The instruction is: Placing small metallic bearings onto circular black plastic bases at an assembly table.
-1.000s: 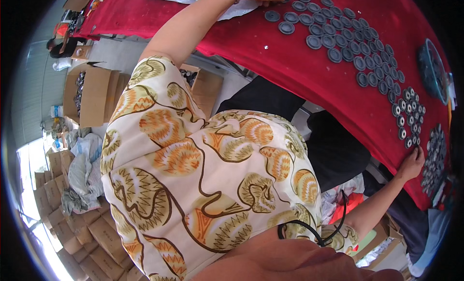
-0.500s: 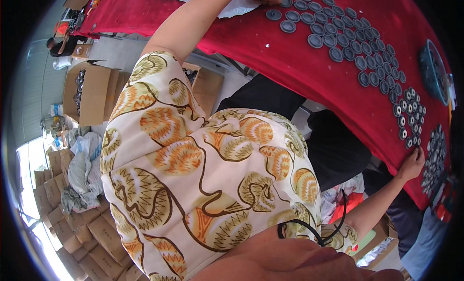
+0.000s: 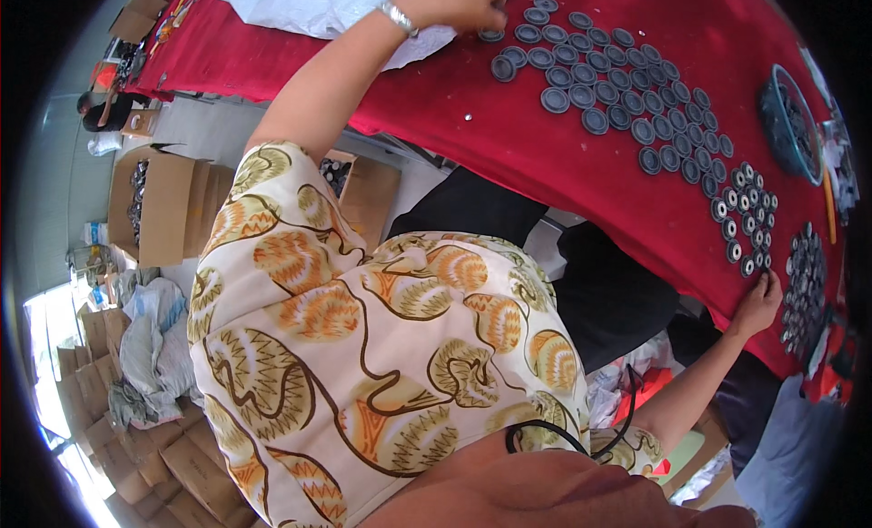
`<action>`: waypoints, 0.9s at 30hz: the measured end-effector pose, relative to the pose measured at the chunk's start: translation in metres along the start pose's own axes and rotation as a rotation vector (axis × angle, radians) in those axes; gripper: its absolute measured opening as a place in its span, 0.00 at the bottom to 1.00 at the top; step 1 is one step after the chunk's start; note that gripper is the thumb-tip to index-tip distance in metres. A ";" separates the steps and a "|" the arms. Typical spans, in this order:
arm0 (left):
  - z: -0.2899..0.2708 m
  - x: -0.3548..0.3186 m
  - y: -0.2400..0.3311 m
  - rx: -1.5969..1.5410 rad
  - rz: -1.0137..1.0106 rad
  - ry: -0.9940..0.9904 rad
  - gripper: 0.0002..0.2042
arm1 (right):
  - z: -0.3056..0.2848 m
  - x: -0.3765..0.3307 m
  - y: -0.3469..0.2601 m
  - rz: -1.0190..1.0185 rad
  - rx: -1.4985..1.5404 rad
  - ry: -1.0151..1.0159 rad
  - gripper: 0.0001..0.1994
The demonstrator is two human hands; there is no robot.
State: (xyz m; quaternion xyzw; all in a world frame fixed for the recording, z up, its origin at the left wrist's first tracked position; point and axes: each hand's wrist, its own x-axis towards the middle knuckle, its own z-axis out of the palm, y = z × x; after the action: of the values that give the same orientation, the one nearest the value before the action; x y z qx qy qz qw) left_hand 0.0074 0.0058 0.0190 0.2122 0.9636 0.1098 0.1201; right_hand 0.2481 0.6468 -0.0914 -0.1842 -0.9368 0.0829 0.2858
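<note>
On the red table (image 3: 545, 155), left hand (image 3: 459, 3) pinches a grey disc (image 3: 491, 34); right hand (image 3: 758, 303) rests open-fingered beside silver-centred discs (image 3: 747, 221).

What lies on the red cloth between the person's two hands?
In the head view, rows of dark round caps, then smaller discs with pale centres, lie between the left hand and the right hand.

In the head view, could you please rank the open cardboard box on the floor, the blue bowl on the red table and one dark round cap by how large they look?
1. Open cardboard box
2. Blue bowl, though it lies near the bent rim, so its gap to the box is unsure
3. Dark round cap, by far the smallest
</note>
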 end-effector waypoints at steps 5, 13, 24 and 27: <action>0.002 0.087 0.012 -0.142 -0.037 0.074 0.13 | 0.000 -0.001 -0.002 0.016 0.009 0.014 0.13; 0.005 0.117 0.024 0.339 0.171 0.116 0.15 | -0.021 -0.009 -0.034 -0.151 0.012 0.142 0.08; -0.024 0.251 0.263 -1.236 0.351 -0.317 0.07 | -0.043 -0.005 -0.073 0.035 0.208 0.163 0.08; -0.037 0.293 0.348 -1.134 0.451 -0.251 0.07 | -0.046 -0.009 -0.080 0.060 0.258 0.164 0.08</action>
State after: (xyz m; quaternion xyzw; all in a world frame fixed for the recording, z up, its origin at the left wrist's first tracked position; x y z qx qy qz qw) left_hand -0.1282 0.4359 0.0913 0.3250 0.6654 0.6012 0.3002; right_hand 0.2571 0.5717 -0.0369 -0.1802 -0.8859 0.1959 0.3798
